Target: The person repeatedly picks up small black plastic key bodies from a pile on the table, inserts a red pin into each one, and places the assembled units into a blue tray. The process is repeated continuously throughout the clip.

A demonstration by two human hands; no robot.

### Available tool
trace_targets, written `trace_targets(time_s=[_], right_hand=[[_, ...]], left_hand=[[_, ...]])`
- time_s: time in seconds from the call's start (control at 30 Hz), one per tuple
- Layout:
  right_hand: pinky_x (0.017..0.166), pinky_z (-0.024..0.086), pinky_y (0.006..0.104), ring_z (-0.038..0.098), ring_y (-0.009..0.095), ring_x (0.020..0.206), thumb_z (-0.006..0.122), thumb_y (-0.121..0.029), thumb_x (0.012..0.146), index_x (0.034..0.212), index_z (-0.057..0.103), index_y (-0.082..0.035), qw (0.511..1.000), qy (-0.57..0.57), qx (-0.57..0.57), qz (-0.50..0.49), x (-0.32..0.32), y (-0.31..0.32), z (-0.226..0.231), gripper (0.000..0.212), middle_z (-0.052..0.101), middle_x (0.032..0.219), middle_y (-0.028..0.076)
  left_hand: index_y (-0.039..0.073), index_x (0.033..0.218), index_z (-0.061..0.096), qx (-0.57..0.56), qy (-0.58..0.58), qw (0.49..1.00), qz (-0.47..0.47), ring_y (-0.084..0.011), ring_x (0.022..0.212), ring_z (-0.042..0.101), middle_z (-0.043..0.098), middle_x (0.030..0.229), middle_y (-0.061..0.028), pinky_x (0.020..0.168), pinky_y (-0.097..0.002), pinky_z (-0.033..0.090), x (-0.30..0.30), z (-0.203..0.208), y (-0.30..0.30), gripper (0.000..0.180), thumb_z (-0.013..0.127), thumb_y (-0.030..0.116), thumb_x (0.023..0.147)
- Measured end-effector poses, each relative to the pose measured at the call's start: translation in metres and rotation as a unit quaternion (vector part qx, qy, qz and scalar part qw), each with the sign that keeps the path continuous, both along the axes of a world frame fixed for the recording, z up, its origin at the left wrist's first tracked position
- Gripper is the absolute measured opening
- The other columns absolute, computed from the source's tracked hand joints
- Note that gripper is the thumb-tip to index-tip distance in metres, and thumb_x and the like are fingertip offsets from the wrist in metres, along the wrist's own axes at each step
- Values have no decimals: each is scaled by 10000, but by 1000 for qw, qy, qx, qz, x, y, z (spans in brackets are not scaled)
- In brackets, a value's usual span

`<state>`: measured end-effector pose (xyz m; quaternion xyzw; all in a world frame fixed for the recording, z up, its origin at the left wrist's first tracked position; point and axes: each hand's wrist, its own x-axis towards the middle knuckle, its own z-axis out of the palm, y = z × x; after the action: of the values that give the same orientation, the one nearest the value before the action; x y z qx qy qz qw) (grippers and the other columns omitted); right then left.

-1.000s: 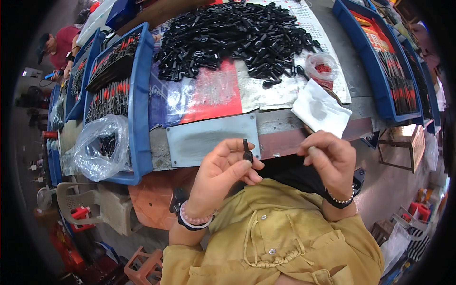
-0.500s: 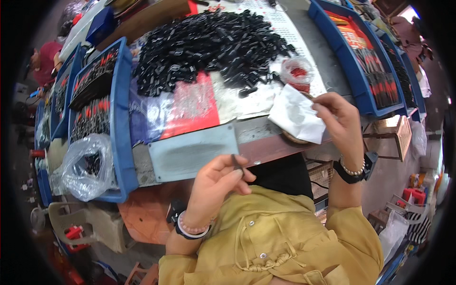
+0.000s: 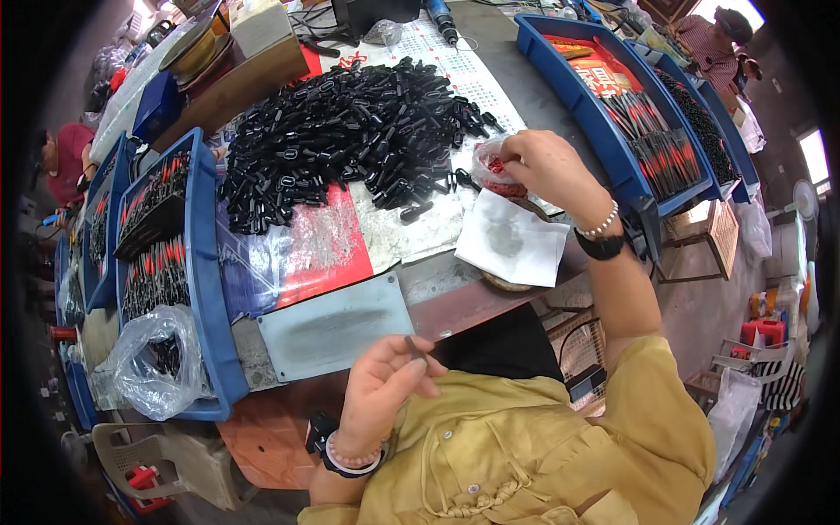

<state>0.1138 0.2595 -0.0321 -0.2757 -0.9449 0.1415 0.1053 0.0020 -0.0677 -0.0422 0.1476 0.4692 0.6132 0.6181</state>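
Note:
My left hand (image 3: 385, 389) is in front of the table's near edge, pinching a small dark strip-like piece (image 3: 413, 346) between thumb and fingers. My right hand (image 3: 553, 175) reaches to a clear plastic-lined tub (image 3: 484, 157) of tiny red pieces (image 3: 502, 182). Its fingers are bent together at the tub's rim; what they hold, if anything, is hidden. Just nearer lies a white paper sheet (image 3: 525, 243) with a grey smudge, on top of a round brown thing. A large heap of small glossy black parts (image 3: 341, 131) spreads left of the tub.
A pale blue plate (image 3: 337, 324) with a dark smear lies at the near table edge. Blue bins (image 3: 229, 350) of black-and-red pieces stand on the left, one holding a clear plastic bag (image 3: 157, 363). More blue bins (image 3: 630, 206) stand on the right. Other people appear at both far sides.
My right hand has left the white paper and moved to the tub of red pieces. The paper now lies flatter. My left hand still pinches the dark piece; the view has shifted.

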Motion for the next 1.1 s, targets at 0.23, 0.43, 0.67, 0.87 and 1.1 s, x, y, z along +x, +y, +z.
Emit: trace_targets(time_s=[0.23,0.43,0.67,0.87,1.1], right_hand=[[698,477,438,604,359,789,579,-83,732,769,635,-6,996,-79,34,-9,-17,2,-10,102,631,785,178],[631,470,415,594,351,699,591,-57,725,756,582,23,1000,-11,20,3,-13,1,-8,87,609,712,180],[596,466,264,550,108,623,601,-6,763,821,580,59,985,95,-131,-54,1,6,1,90,599,688,97],[594,468,220,549,66,622,597,17,803,919,614,61,972,148,-182,-18,2,12,-6,126,619,754,33],[632,497,259,622,96,716,634,-57,835,900,663,45,943,179,-277,-38,5,15,-6,125,669,770,69]], left_hand=[[-41,1103,525,-17,32,999,3,-138,677,631,652,902,-150,638,-229,508,3,1,-1,212,509,68,923],[-40,1124,524,-12,22,1000,0,-121,695,618,650,908,-133,658,-223,496,0,3,-5,221,504,61,928],[-39,1146,516,-8,-4,1000,-7,-103,733,600,639,921,-103,691,-220,479,-2,0,-6,228,514,56,939],[-42,1154,513,-2,-2,1000,-20,-92,711,578,634,905,-93,664,-207,465,-2,2,-1,241,522,55,934],[-36,1158,515,-1,-9,999,-32,-81,692,559,630,892,-85,645,-201,456,2,4,6,243,524,53,932]])
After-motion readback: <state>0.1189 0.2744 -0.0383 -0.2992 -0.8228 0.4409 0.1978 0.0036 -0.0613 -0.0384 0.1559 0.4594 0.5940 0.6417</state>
